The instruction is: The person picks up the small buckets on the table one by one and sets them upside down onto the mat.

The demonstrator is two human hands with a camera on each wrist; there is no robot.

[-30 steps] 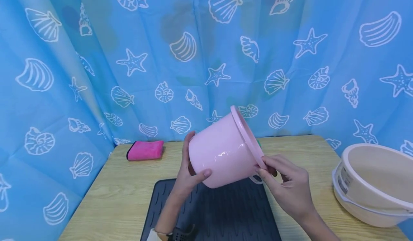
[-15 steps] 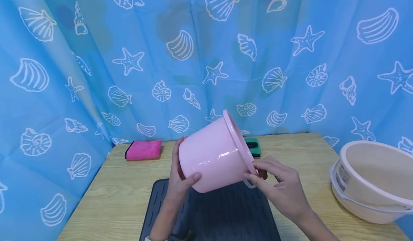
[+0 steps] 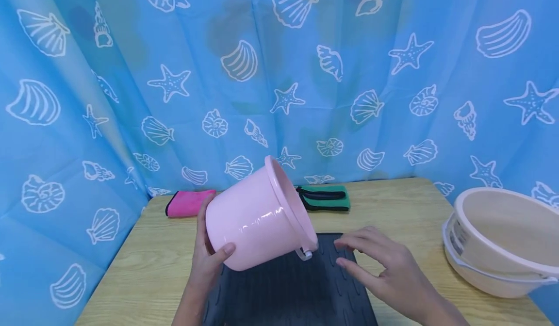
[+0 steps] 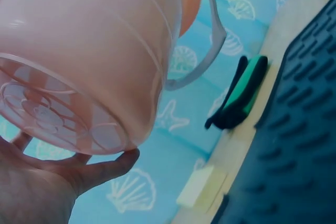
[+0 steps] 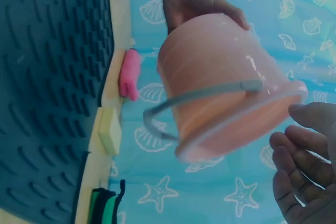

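A pink plastic bucket [image 3: 257, 219] is held tilted above the black ridged mat [image 3: 279, 292], its mouth facing right. My left hand [image 3: 207, 258] grips it around the base, thumb on the near side and fingers on the far side. The left wrist view shows the ringed underside of the bucket [image 4: 94, 35] over the palm [image 4: 37, 192]. Its pale grey handle [image 5: 205, 93] hangs loose below the rim. Just right of the rim, my right hand [image 3: 384, 268] is apart from the bucket, fingers loosely bent and holding nothing.
A folded pink cloth [image 3: 188, 204] lies at the back left of the wooden table [image 3: 135, 268]. Behind the bucket is a green cloth with black edging [image 3: 327, 198]. A yellow sponge [image 5: 109, 131] lies between them. Stacked beige basins [image 3: 502, 248] stand at right.
The bucket has moved left and a little down in my left hand. My right hand has let go of its rim. More of the green cloth shows.
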